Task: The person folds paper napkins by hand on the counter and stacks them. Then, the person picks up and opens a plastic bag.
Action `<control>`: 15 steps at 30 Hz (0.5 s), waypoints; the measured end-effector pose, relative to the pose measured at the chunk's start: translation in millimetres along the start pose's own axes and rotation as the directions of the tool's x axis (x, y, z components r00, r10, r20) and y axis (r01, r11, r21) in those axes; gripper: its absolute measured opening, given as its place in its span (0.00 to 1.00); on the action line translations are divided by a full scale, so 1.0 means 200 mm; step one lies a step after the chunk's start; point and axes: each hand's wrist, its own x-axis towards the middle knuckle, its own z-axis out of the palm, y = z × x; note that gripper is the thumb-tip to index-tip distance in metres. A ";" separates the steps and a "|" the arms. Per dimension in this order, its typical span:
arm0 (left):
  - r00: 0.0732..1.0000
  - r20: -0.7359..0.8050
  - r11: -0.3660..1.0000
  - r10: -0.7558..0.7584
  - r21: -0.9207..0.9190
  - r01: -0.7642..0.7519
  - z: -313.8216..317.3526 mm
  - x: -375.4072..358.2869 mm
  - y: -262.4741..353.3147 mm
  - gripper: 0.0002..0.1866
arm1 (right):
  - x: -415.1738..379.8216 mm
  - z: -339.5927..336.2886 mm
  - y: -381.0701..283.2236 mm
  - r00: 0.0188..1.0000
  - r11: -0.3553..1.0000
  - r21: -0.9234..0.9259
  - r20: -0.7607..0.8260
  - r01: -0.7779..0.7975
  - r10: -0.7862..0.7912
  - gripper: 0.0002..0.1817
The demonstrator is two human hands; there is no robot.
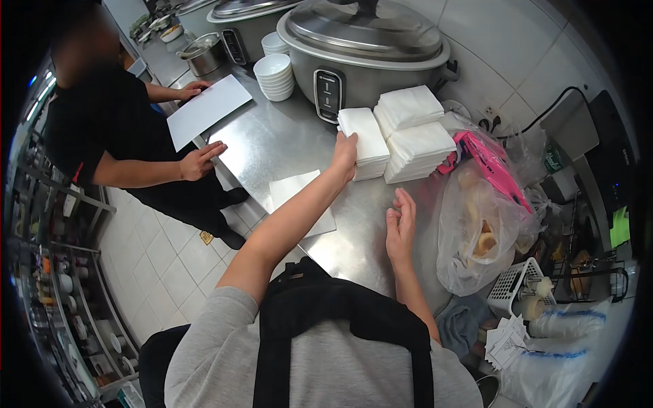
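Note:
My left hand grips the near left side of a stack of folded white napkins on the steel counter. Two more napkin stacks, a rear one and a front one, stand against its right side. My right hand is raised over the counter, in front of the stacks, its fingers stretched out and nothing in it. Under my left forearm lies a flat white napkin or sheet, partly hidden by the arm.
A large rice cooker stands behind the napkins, with stacked white bowls to its left. A clear bag of bread and a white basket sit at right. Across the counter corner, another person holds a white sheet.

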 end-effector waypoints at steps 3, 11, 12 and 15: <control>1.000 -0.003 0.995 0.004 0.102 -0.003 -0.03 0.10 -0.06 0.28 | -0.01 -0.04 0.03 1.000 0.999 -0.031 -0.015 -0.018 0.018 0.25; 0.991 -0.061 0.898 0.117 0.432 -0.079 -0.01 0.03 -0.02 0.38 | 0.06 -0.06 0.03 0.996 0.993 -0.096 -0.038 0.071 -0.075 0.26; 0.997 -0.028 0.939 0.071 0.339 -0.058 -0.03 0.05 -0.04 0.38 | 0.07 -0.05 0.02 0.997 0.993 -0.096 -0.036 0.070 -0.073 0.26; 0.994 0.103 0.998 -0.043 0.045 0.038 -0.04 0.10 -0.08 0.43 | 0.08 -0.03 0.03 0.997 0.992 -0.101 -0.026 0.070 -0.073 0.27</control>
